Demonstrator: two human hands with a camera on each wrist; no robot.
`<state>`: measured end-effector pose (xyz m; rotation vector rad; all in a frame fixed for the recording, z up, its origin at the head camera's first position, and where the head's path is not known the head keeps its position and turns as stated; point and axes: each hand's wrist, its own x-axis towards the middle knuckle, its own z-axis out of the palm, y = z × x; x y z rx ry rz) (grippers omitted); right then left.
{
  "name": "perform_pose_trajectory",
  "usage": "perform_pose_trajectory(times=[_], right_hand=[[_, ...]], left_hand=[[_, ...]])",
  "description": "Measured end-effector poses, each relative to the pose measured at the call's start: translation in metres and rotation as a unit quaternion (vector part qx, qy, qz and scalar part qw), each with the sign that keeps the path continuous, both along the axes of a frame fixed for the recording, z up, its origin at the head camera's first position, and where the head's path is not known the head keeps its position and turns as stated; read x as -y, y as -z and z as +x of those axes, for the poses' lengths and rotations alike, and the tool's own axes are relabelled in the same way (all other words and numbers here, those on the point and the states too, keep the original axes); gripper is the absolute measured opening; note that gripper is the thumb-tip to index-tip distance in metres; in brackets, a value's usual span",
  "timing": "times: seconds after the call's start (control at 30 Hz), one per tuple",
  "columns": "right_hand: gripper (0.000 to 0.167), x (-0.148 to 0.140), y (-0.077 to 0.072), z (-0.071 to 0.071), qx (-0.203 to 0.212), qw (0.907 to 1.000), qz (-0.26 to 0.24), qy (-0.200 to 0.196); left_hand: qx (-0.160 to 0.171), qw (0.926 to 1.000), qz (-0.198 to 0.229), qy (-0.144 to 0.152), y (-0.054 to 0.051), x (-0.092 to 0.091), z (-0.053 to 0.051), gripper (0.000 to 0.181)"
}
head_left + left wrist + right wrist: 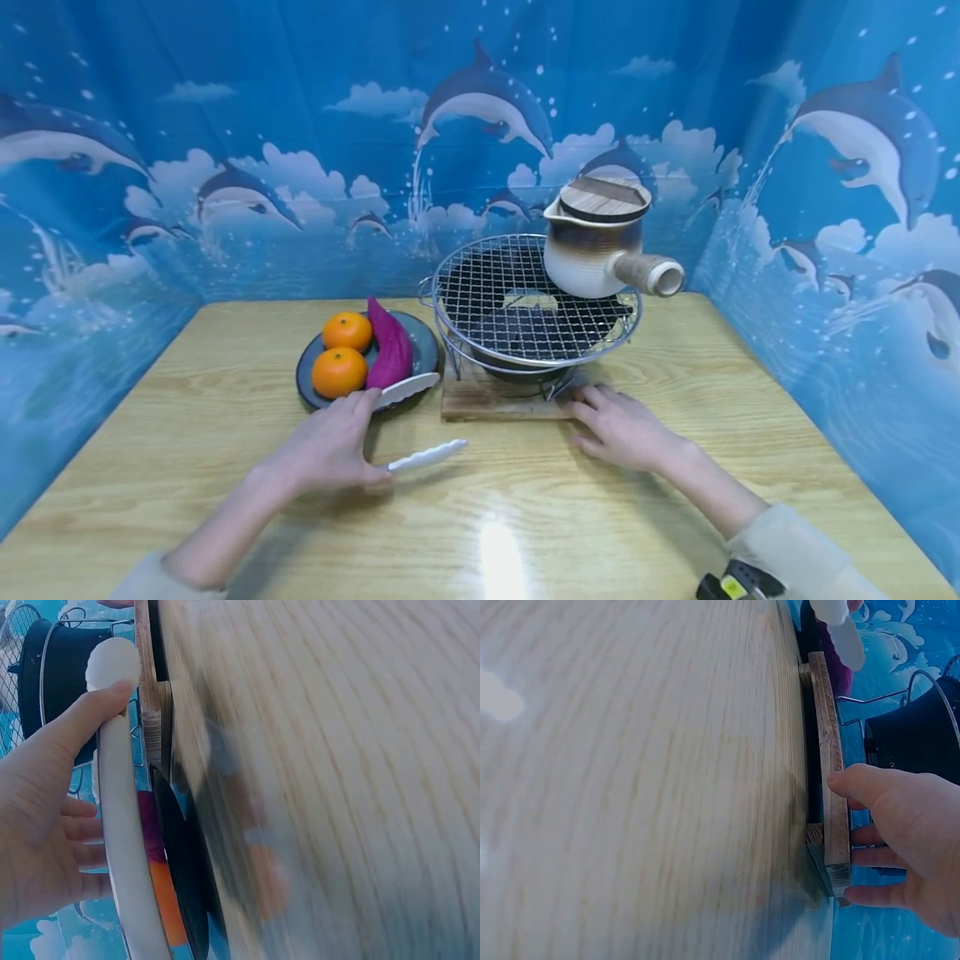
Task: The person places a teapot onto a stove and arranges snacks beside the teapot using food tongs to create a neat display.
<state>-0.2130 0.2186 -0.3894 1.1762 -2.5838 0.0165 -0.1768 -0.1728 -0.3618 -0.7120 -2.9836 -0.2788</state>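
My left hand (333,442) holds white tongs (427,456), thumb on one arm and fingers by the other, the two arms spread apart. One arm lies over the edge of a dark plate (426,333) bearing two oranges (339,372) and a purple sweet potato (392,343). In the left wrist view, the thumb of my hand (52,802) presses the near tong arm (124,825). My right hand (618,429) rests at the right front of the wooden board (495,406) under the grill; in the right wrist view its extended fingers touch the board (831,750).
A round wire grill (495,308) stands on a dark stove on the board. On the grill's right rear sits a pot (581,262) with a wooden lid, its handle (637,271) pointing right. A dolphin-print curtain (300,100) surrounds the back and sides of the table (480,517).
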Motion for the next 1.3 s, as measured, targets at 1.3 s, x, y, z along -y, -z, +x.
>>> perform_pose_trajectory(times=[1.3], right_hand=[[0.037,0.000,0.003,-0.002,-0.007,0.9998,-0.018,-0.006]], left_hand=[[0.012,0.9782,0.122,-0.167,-0.030,0.061,-0.016,0.098]])
